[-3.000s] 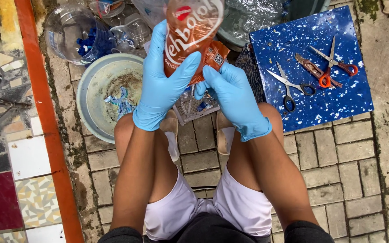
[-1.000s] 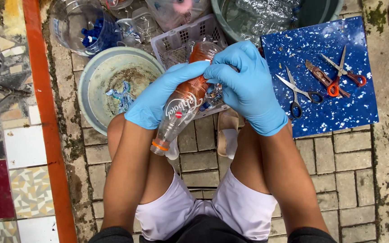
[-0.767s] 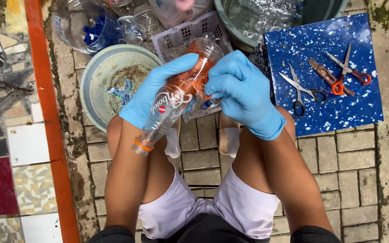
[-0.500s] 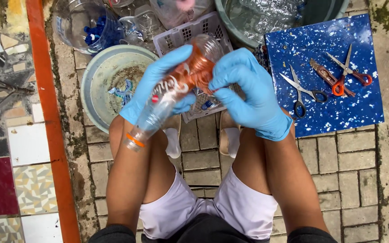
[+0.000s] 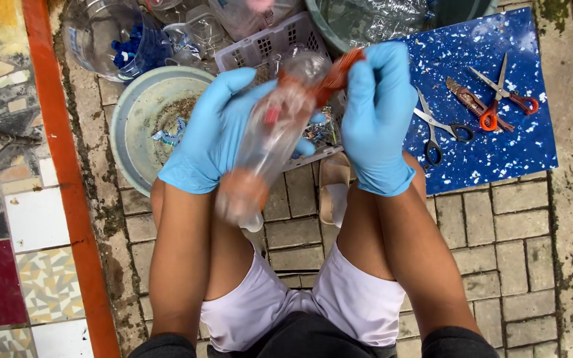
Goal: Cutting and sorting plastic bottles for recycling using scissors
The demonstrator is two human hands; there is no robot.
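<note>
- Since half a second ago: clear plastic bottle [image 5: 270, 142] swung lower, neck end now over the knees; orange label [image 5: 339, 66] pulled further off its far end.
- Left hand [image 5: 217, 129]: blue-gloved, closed around the bottle's middle.
- Right hand [image 5: 376, 113]: blue-gloved, fingers pinched on the label strip.
- Bottle held above white basket [image 5: 266, 43].
- Left of basket: grey basin [image 5: 137, 122].
- Right of basket: blue board [image 5: 499, 146], scissors [image 5: 436, 129].
- Progress, judged: label partly peeled, still attached; rest remains.
</note>
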